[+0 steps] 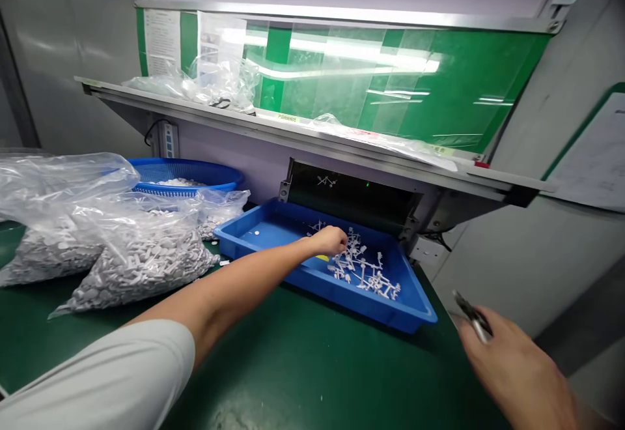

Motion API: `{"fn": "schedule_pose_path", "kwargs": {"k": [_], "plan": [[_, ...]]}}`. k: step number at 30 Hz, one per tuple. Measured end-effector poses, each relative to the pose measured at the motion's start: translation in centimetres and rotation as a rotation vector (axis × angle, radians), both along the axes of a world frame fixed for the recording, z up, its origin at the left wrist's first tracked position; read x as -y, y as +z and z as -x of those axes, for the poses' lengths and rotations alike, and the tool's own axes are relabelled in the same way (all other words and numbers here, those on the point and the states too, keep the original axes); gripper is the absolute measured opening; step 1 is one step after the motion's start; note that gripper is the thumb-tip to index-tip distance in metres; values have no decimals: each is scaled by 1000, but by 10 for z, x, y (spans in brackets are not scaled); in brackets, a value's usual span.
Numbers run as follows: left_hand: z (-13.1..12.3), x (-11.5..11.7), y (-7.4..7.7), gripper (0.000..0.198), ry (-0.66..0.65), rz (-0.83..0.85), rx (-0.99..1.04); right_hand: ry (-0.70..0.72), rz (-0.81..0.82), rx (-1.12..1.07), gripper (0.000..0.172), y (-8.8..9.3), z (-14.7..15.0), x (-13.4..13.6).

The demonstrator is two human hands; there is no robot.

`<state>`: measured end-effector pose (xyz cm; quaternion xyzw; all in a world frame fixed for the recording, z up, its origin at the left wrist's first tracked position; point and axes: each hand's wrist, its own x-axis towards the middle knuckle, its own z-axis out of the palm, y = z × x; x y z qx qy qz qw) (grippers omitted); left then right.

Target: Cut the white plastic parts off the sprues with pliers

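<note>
My left hand (329,241) reaches into a blue tray (342,292), its fingers closed at the edge of a loose heap of white plastic sprues (364,267). Whatever is between those fingertips is hidden. Off the tray's right side, my right hand (517,365) is wrapped round a pair of nippers (471,316), their dark metal tip pointing up and left. Motion blurs this hand and the tool a little. A yellow patch (322,257) shows on the tray floor beneath my left wrist.
Clear bags of small white parts (146,267) stand on the green table (293,365) at left. Behind them sits a blue basket (195,172). A dark panel (351,195) rises behind the tray. Overhead, a shelf (293,127) carries plastic bags. A wall socket (427,247) is at right.
</note>
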<state>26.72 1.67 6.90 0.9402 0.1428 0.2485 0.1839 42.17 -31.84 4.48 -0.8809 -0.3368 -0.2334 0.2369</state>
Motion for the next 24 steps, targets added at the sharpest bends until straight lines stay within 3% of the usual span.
{"fn": "schedule_pose_path", "kwargs": {"k": [3, 7, 11, 14, 17, 21, 24], "plan": [[19, 12, 18, 13, 21, -4, 120, 100, -167, 19, 39, 15, 64, -25], [69, 59, 29, 27, 7, 86, 361, 356, -408, -434, 34, 11, 122, -53], [119, 112, 13, 27, -88, 273, 442, 680, -656, -883, 32, -9, 149, -73], [142, 132, -6, 25, -105, 321, 372, 707, -740, -1084, 33, -21, 159, -82], [155, 137, -24, 38, -96, 299, 240, 654, -771, -1126, 35, -26, 165, -87], [159, 135, -41, 20, -190, 145, 103, 662, -740, -1135, 35, -28, 175, -88], [159, 127, -44, 19, -194, 0, 92, 676, -623, -1016, 33, -26, 177, -83]]}}
